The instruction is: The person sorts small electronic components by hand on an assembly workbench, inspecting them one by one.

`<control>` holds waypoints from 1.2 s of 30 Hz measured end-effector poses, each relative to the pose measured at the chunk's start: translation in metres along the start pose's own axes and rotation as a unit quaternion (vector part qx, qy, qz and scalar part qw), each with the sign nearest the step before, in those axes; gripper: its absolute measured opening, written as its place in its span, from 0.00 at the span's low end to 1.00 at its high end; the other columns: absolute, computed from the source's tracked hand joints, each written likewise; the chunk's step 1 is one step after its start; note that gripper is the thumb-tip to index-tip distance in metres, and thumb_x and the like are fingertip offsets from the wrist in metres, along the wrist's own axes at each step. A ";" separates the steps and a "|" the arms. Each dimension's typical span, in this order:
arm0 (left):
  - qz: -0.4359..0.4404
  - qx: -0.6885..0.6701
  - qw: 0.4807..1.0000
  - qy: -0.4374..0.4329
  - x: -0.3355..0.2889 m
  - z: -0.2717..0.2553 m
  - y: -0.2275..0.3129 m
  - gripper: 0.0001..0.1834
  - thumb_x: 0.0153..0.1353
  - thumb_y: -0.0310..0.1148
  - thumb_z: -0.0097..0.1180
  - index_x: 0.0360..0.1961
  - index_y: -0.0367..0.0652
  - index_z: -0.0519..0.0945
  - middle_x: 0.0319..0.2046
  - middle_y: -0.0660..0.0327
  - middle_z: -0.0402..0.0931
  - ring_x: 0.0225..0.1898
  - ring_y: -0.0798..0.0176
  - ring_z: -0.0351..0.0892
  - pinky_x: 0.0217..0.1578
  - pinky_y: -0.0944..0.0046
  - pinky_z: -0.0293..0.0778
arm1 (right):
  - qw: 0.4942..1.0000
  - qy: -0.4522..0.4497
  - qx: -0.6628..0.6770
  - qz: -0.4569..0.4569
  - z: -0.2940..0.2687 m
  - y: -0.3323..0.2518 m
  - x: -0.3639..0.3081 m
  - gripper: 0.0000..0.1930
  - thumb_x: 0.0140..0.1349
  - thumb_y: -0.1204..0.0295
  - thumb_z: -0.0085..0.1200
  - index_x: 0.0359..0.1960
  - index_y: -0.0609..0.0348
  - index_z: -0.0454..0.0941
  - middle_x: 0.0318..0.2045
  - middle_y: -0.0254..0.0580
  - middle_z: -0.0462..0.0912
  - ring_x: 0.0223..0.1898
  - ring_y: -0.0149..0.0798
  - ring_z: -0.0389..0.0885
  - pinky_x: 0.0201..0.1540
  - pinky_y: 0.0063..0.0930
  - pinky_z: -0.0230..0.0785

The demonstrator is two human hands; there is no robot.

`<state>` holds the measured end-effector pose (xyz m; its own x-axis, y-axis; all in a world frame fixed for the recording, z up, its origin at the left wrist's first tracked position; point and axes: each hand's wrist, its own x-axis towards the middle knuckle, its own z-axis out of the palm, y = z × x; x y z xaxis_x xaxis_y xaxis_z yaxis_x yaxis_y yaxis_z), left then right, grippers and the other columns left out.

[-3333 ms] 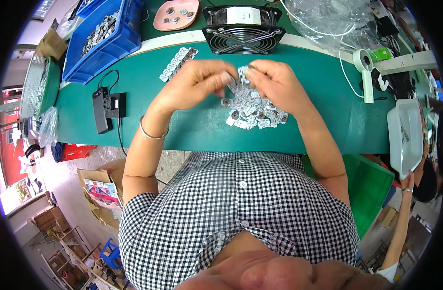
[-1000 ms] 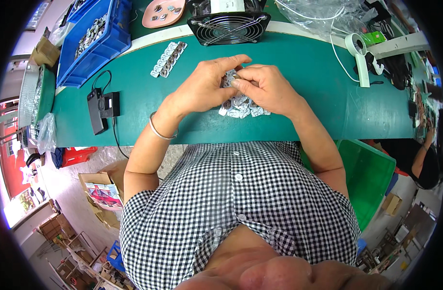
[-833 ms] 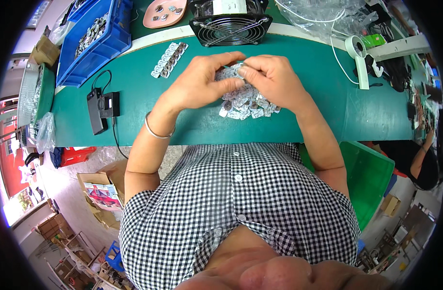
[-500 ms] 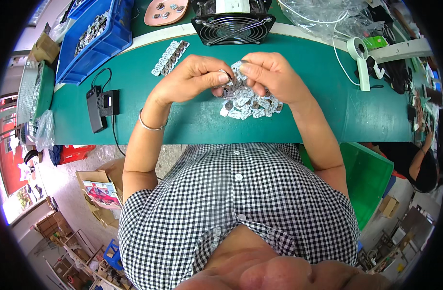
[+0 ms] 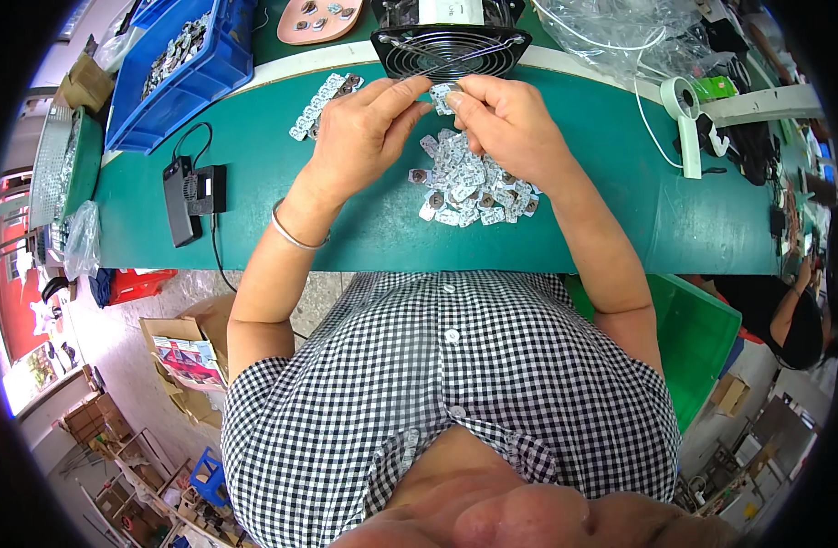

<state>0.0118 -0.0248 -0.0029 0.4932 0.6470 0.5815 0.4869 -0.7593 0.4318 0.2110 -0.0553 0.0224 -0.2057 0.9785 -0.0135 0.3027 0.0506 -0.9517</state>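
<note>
Over the green table, my right hand (image 5: 508,126) pinches a small flat white piece (image 5: 441,99) between thumb and forefinger. My left hand (image 5: 368,130), a metal bangle at its wrist, is close beside it; thumb and forefinger are apart, with the forefinger tip near the piece. Below the hands lies a loose pile of similar small white pieces (image 5: 469,183), some showing round brown metal parts. Partly behind my left hand, more pieces (image 5: 318,108) lie in neat rows. The exact kind of the pieces is too small to make out.
A black fan (image 5: 451,55) stands just beyond my hands. Far left are a blue bin (image 5: 168,105) of small parts and a pink tray (image 5: 314,27). A black adapter (image 5: 183,201) with cable lies left; a white handheld fan (image 5: 686,128) lies right, near clear plastic bags (image 5: 611,36).
Both hands have moved slightly away from me, toward the black fan, uncovering more of the pile. My left thumb and forefinger have parted from their pinch; the right still holds a piece.
</note>
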 end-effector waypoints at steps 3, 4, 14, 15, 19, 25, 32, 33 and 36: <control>0.024 0.049 0.998 0.002 0.001 0.000 -0.003 0.15 0.54 0.23 0.65 0.44 0.41 0.81 0.25 0.56 0.77 0.21 0.59 0.77 0.22 0.63 0.72 | 1.000 0.012 0.002 -0.016 0.003 0.004 0.004 0.15 0.66 0.68 0.52 0.24 0.66 0.74 0.14 0.36 0.72 0.17 0.26 0.73 0.20 0.26 0.64; 0.024 0.049 0.998 0.002 0.002 0.001 -0.004 0.15 0.54 0.23 0.65 0.44 0.41 0.81 0.25 0.56 0.77 0.21 0.59 0.77 0.22 0.63 0.72 | 1.000 0.011 0.002 -0.016 0.003 0.006 0.006 0.15 0.66 0.68 0.52 0.24 0.66 0.74 0.14 0.36 0.72 0.17 0.26 0.73 0.20 0.26 0.64; -0.041 -0.006 0.997 0.069 0.005 0.006 -0.012 0.14 0.55 0.22 0.65 0.44 0.39 0.81 0.30 0.56 0.81 0.26 0.63 0.80 0.27 0.66 0.75 | 0.989 0.085 -0.069 -0.101 0.012 0.011 0.028 0.14 0.64 0.68 0.52 0.25 0.67 0.73 0.14 0.46 0.69 0.16 0.36 0.65 0.24 0.35 0.63; -0.067 -0.030 0.994 0.084 0.005 0.006 -0.010 0.14 0.56 0.22 0.65 0.44 0.38 0.81 0.30 0.56 0.82 0.27 0.64 0.80 0.29 0.66 0.75 | 0.990 0.093 -0.061 -0.084 0.013 0.011 0.029 0.14 0.64 0.68 0.52 0.24 0.67 0.73 0.14 0.46 0.69 0.16 0.35 0.64 0.24 0.36 0.63; -0.075 -0.024 0.993 0.084 0.004 0.005 0.000 0.13 0.55 0.23 0.66 0.42 0.37 0.81 0.30 0.56 0.82 0.28 0.63 0.80 0.29 0.67 0.76 | 0.995 0.080 -0.037 -0.042 0.016 0.015 0.032 0.15 0.64 0.68 0.53 0.23 0.66 0.72 0.14 0.46 0.69 0.16 0.34 0.63 0.24 0.35 0.63; -0.091 -0.016 0.994 0.052 -0.004 0.014 0.012 0.11 0.53 0.25 0.67 0.38 0.38 0.81 0.30 0.56 0.81 0.27 0.64 0.81 0.29 0.69 0.75 | 0.994 0.099 0.020 -0.039 0.018 0.026 0.017 0.15 0.64 0.68 0.53 0.22 0.66 0.72 0.13 0.44 0.68 0.16 0.31 0.62 0.22 0.33 0.60; -0.125 -0.159 0.972 -0.123 -0.018 0.021 0.017 0.09 0.56 0.23 0.63 0.39 0.36 0.83 0.28 0.55 0.80 0.27 0.62 0.80 0.29 0.66 0.74 | 0.985 0.032 -0.119 -0.117 0.007 0.050 -0.035 0.11 0.60 0.71 0.55 0.23 0.66 0.75 0.22 0.53 0.77 0.23 0.51 0.76 0.28 0.42 0.67; -0.131 -0.157 0.969 -0.142 -0.017 0.022 0.021 0.08 0.56 0.23 0.62 0.38 0.36 0.84 0.27 0.55 0.80 0.26 0.63 0.79 0.28 0.66 0.74 | 0.984 0.045 -0.123 -0.120 0.006 0.050 -0.038 0.11 0.60 0.71 0.55 0.23 0.66 0.75 0.22 0.53 0.77 0.23 0.51 0.76 0.28 0.42 0.67; -0.070 -0.128 0.979 -0.139 -0.014 0.020 0.023 0.13 0.53 0.23 0.64 0.42 0.38 0.83 0.30 0.56 0.81 0.25 0.65 0.77 0.27 0.66 0.73 | 0.977 0.116 -0.118 -0.136 -0.002 0.048 -0.045 0.09 0.60 0.71 0.55 0.27 0.65 0.78 0.24 0.53 0.79 0.28 0.53 0.78 0.32 0.44 0.70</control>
<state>0.0302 -0.0502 -0.0150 0.6298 0.7127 0.3088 0.3843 -0.6314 0.6736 0.2365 -0.0963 -0.0217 -0.1006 0.9400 0.3260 0.4786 0.3330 -0.8124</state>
